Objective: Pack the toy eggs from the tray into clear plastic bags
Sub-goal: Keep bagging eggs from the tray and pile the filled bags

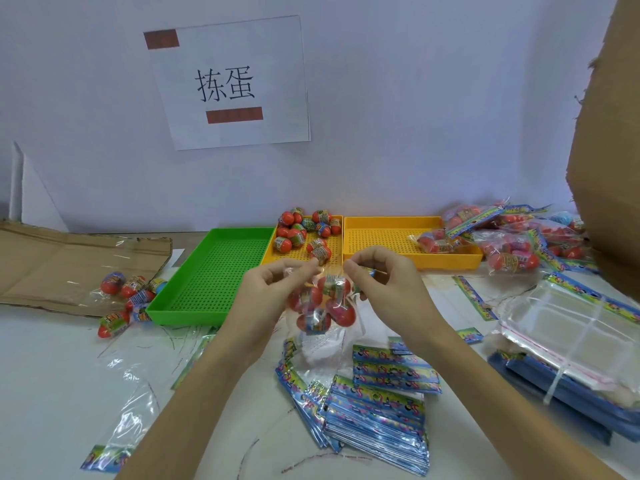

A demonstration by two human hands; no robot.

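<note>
Hanging between my two hands, a clear plastic bag point(320, 306) holds several red toy eggs point(308, 299) above the table point(52, 375). My left hand point(273, 289) pinches the bag's mouth at its 10 o'clock corner; my right hand point(384, 278) pinches the 2 o'clock corner. At 12 o'clock behind the bag, loose eggs sit in a yellow tray point(334, 251). A green tray point(211, 275) lies at 9 o'clock, and filled bags point(512, 244) are piled at 2 o'clock.

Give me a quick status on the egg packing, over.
Left hand and right hand pinch the top of a clear bag with eggs inside. Loose eggs remain in the yellow tray. Nothing blocking.
</note>
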